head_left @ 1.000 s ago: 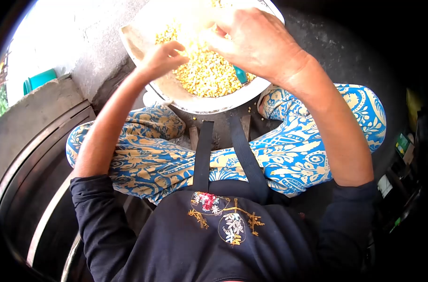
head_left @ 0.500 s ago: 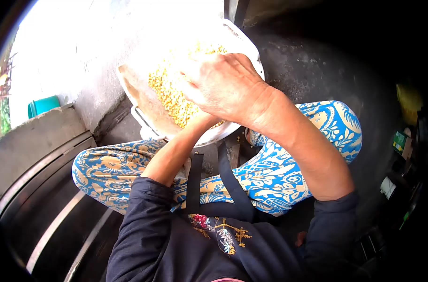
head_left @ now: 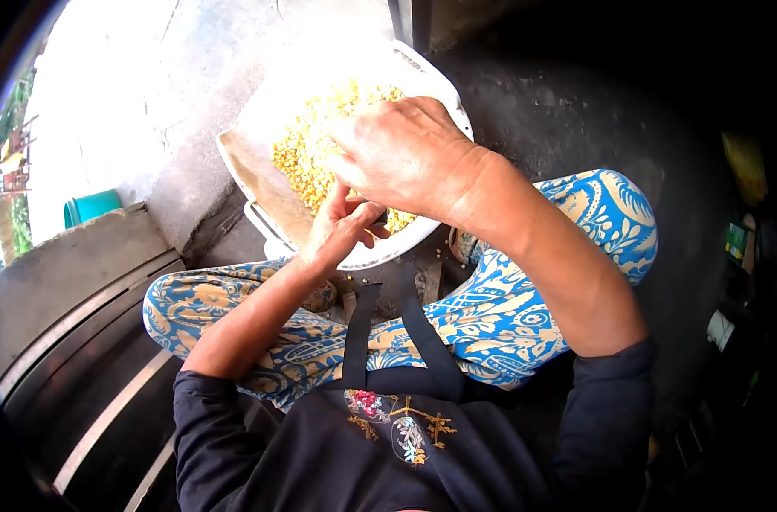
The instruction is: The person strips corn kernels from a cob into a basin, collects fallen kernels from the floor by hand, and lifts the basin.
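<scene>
Yellow corn kernels [head_left: 301, 171] lie in a wide white basin [head_left: 450, 90] between my knees. Over the kernels, my right hand [head_left: 401, 154] shows its back, its fingers bent down and closed. Whatever those fingers hold is hidden beneath the hand and washed out by glare. My left hand [head_left: 342, 226] is just below it at the basin's near side, fingers curled and closed. A small dark patch shows by its fingertips; I cannot make out what it is. The two hands are close together, and the left fingertips are partly covered by the right hand.
My crossed legs in patterned blue trousers [head_left: 542, 316] flank the basin. A teal container [head_left: 92, 207] stands beyond a low concrete ledge [head_left: 90, 264] at the left. A few loose kernels lie on the dark floor near the basin. Strong light washes out the upper left.
My left hand has drawn back toward me and left, out from under my right hand, so its curled fingers now show. My right hand stays over the kernels.
</scene>
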A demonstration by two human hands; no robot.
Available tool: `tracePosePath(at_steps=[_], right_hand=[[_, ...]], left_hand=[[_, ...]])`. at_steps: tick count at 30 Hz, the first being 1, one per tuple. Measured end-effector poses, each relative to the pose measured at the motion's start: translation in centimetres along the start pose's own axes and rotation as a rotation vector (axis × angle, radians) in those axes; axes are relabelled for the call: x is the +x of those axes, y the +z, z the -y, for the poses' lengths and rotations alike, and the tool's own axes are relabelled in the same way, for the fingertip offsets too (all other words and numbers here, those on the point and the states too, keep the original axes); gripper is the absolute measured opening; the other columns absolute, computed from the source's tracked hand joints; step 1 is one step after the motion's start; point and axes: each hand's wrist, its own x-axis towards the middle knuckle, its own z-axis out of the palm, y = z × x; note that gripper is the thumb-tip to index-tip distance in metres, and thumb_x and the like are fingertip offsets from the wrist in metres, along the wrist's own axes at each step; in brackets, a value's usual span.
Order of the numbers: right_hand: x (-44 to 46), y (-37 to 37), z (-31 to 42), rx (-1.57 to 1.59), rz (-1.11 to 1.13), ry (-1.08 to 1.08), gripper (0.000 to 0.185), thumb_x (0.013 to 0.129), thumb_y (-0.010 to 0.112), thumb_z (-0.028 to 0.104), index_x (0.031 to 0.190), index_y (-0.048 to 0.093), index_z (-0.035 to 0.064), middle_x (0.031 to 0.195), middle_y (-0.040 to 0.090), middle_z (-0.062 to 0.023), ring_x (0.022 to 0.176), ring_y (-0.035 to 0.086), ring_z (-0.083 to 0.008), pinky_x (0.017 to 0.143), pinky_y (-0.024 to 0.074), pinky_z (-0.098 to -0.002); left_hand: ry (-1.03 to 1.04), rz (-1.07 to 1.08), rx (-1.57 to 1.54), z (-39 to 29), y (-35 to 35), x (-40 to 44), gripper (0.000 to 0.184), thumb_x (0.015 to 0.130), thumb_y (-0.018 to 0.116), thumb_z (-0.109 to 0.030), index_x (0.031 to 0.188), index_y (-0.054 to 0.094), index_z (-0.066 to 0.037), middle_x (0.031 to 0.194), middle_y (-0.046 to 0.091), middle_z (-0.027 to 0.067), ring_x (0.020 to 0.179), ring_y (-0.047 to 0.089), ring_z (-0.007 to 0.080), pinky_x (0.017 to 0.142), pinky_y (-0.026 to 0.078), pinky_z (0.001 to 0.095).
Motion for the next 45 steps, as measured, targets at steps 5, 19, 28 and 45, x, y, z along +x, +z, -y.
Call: tracePosePath(at_steps=[5, 19, 28, 45], right_hand=[[0.2, 0.0, -0.4, -0.060, 0.083, 0.046, 0.030, 0.080, 0.054, 0.032, 0.095, 0.061, 0.0066, 0.073, 0.064, -0.0190, 0.074, 0.064, -0.0343, 0.072, 0.0503, -0.0439], [-3.4, 4.5, -3.5, 0.384, 0.208, 0.204, 0.031, 0.081, 0.049, 0.023, 0.108, 0.052, 0.0086, 0.085, 0.062, -0.0209, 0.083, 0.060, -0.0361, 0.076, 0.0454, -0.0444], [-6.6, -3.4, -6.9, 0.277, -0.050, 0.453, 0.020, 0.086, 0.049, 0.011, 0.103, 0.059, 0.0069, 0.067, 0.051, -0.0015, 0.057, 0.042, -0.0058, 0.052, 0.0354, -0.0236], [-22.6, 8.5, -24.4, 0.972, -0.333, 0.964, 0.024, 0.088, 0.053, 0.023, 0.104, 0.056, 0.0055, 0.084, 0.060, -0.0042, 0.077, 0.058, -0.0103, 0.068, 0.0480, -0.0246]], left_hand=[[0.274, -0.031, -0.012, -1.2, -0.2, -1.8, 0.036, 0.086, 0.061, -0.020, 0.110, 0.037, -0.008, 0.090, 0.061, 0.0107, 0.071, 0.063, 0.0160, 0.055, 0.044, 0.0228], [0.317, 0.111, -0.099, 0.1, 0.3, -0.7, 0.057, 0.080, 0.070, -0.015, 0.120, 0.031, -0.005, 0.096, 0.059, 0.0115, 0.079, 0.061, 0.0153, 0.070, 0.049, 0.0259], [0.386, -0.251, 0.032, -4.3, -6.2, 0.0, 0.043, 0.085, 0.061, -0.028, 0.118, 0.047, -0.004, 0.092, 0.064, 0.0097, 0.071, 0.060, 0.0111, 0.068, 0.046, 0.0235], [0.329, -0.737, 0.269, -6.0, -21.7, -10.2, 0.042, 0.087, 0.058, -0.025, 0.123, 0.047, -0.005, 0.087, 0.059, 0.0025, 0.064, 0.050, 0.0051, 0.061, 0.041, 0.0192]])
